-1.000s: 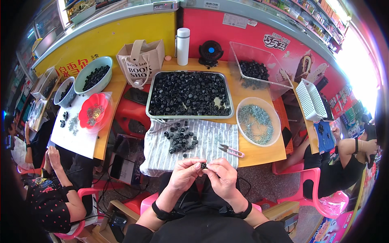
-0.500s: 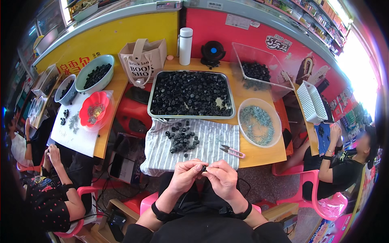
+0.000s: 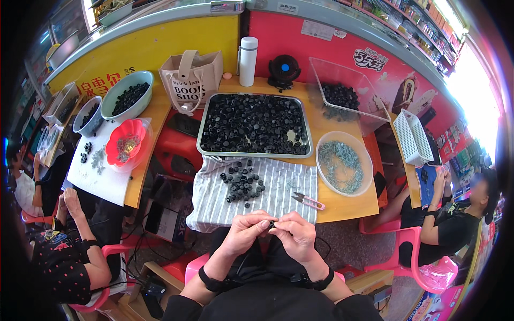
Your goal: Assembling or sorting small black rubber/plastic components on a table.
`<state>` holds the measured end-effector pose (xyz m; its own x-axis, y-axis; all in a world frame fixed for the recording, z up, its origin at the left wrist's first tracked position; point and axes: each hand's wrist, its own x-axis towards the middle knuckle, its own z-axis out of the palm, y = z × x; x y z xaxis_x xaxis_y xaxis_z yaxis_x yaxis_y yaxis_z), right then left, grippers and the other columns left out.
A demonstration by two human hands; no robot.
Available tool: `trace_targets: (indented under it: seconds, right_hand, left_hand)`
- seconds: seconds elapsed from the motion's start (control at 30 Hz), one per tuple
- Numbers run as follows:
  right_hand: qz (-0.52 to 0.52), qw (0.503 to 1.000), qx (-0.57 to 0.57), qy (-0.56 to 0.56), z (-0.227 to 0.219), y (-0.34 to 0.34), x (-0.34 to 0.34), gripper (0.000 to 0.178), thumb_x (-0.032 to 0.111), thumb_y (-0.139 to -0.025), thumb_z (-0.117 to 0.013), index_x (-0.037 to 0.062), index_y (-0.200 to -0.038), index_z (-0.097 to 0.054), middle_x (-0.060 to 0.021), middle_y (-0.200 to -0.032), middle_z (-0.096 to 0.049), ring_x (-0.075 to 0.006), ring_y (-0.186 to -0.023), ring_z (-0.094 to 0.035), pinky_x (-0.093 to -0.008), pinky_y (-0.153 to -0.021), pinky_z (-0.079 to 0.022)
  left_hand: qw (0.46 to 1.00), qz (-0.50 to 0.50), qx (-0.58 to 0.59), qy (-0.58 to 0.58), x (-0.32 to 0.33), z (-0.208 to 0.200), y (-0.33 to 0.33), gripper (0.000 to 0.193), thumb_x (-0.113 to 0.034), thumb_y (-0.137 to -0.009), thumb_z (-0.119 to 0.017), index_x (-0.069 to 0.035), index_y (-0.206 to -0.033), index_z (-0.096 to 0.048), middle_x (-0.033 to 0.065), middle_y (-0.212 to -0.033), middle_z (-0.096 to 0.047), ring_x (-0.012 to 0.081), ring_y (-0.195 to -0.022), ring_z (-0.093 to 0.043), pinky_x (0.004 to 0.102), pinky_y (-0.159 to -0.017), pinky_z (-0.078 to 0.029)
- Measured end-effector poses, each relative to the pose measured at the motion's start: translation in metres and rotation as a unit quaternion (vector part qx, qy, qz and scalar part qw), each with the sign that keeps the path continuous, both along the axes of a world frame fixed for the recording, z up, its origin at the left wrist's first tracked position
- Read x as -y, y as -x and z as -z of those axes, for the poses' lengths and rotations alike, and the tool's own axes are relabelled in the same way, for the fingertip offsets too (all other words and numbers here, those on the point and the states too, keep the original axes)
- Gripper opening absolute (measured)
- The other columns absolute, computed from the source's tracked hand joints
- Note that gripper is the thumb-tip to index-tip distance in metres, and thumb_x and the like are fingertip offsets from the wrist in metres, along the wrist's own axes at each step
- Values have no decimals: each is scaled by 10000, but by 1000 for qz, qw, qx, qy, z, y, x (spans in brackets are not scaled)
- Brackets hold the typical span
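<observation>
Above my lap, my left hand [image 3: 246,232] and my right hand [image 3: 296,234] meet with fingertips pinched. Between them is a small black round part [image 3: 272,224], mostly covered by the fingers; its finer detail is too small to make out. Just beyond my hands a grey-and-white striped cloth [image 3: 289,174] lies over the table edge. On it is a loose pile of small black round parts [image 3: 242,182]. Pink-handled thread snips [image 3: 310,202] rest on the cloth near my right hand, blades pointing left. A metal tray [image 3: 257,155] full of similar black parts stands behind the cloth.
On the right is a round tub [image 3: 370,174] of thin grey-green pieces, with a clear bin [image 3: 369,115] behind. A white bottle [image 3: 247,61], small black fan [image 3: 283,69] and canvas bag [image 3: 214,69] stand at the back. People sit at tables on both sides.
My hands stay together around the small black part, with only slight finger movement. The whole view has shifted a little. At the left, a co-worker's hands have moved slightly.
</observation>
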<state>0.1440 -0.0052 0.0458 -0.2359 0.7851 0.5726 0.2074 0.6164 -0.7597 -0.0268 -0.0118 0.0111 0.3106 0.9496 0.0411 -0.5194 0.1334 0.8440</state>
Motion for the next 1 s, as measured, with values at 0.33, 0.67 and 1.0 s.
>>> trace_targets:
  seconds: [0.33, 0.67, 1.0]
  right_hand:
    - [11, 1000, 6, 12, 1, 1, 0, 224, 23, -719, -815, 6, -849, -634, -88, -756, -605, -197, -628, -603, -287, -543, -481]
    - [-2, 1000, 6, 27, 6, -1, -6, 208, 28, -726, -813, 5, -812, -626, -88, -723, -592, -193, -607, -582, -287, -538, -465]
    - [-22, 1000, 17, 13, -2, 3, -11, 219, 11, -733, -801, 12, -766, -584, -84, -688, -557, -203, -577, -558, -297, -520, -450]
  left_hand:
    - [1000, 15, 22, -4, 0, 1, 1, 235, -123, -958, -604, 52, -1090, -690, 66, -957, -610, 94, -783, -532, 221, -667, -408]
    - [998, 5, 50, 23, 2, 9, -6, 246, -143, -985, -567, 52, -1093, -671, 47, -949, -598, 83, -781, -524, 221, -671, -402]
    - [996, -13, 80, 46, 5, 3, -10, 248, -156, -1009, -531, 41, -1072, -668, 8, -888, -574, 56, -711, -470, 200, -623, -381]
